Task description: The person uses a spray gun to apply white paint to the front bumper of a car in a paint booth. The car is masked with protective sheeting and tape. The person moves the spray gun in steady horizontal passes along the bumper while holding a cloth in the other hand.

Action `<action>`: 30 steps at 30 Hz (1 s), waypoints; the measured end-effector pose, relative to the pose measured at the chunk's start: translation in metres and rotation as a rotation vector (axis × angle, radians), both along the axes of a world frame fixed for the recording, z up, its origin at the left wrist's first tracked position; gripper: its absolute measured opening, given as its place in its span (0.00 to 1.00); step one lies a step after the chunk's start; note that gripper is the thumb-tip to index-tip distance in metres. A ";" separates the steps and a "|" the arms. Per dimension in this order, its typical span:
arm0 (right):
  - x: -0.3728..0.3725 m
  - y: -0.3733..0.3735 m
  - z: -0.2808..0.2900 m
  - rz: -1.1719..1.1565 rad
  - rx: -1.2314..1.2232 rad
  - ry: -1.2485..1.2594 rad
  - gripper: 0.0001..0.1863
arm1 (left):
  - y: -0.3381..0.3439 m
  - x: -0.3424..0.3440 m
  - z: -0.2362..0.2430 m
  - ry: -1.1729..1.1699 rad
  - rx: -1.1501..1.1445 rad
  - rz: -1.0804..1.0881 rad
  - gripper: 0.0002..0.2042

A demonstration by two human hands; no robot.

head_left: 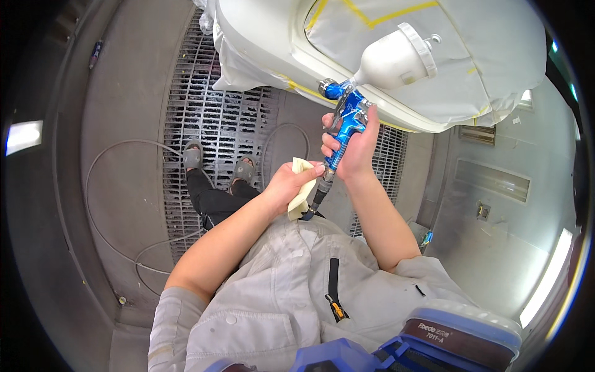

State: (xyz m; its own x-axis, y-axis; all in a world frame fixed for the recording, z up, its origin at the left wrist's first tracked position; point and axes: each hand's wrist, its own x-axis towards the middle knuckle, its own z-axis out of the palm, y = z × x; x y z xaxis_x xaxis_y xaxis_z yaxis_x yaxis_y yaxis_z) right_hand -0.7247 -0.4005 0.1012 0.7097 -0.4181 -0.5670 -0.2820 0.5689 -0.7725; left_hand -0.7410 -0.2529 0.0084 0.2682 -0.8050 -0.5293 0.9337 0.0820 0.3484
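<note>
A: Item one, the blue spray gun (pixel 347 121). Where is it sitting?

B: It is standing upright in the right hand (pixel 354 149), fingers wrapping closed around the grip. Its long axis is running from the hose fitting at the bottom, up and slightly right, to the white paint cup (pixel 396 59) tilting off the top. The nozzle is pointing left.

A: Item two, the left hand (pixel 286 185)?

B: It is pinching a folded pale yellow cloth (pixel 302 189), closed on it, thumb on top. The cloth is lying just below and left of the gun's handle, touching or nearly touching its base, where the dark air hose (pixel 315 204) is joining. So the left hand is the nearer one to that lower end; the gun lies up and to the right of it.

A: Surroundings?

B: A white masked panel (pixel 434 74), covered in paper and edged with yellow tape (pixel 372 18), is lying just behind the gun. A floor grating (pixel 211 124) is running below, with a thin hose looping over the grey floor.

A: Labels or packages?

B: A blue respirator piece (pixel 458 335) at the lower edge is carrying a small line of white print. A small blue item is lying by the right wall; its kind is unclear.
</note>
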 end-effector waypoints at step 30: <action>0.003 0.006 -0.004 0.097 -0.163 0.078 0.36 | -0.007 -0.011 -0.017 0.054 -0.148 0.074 0.13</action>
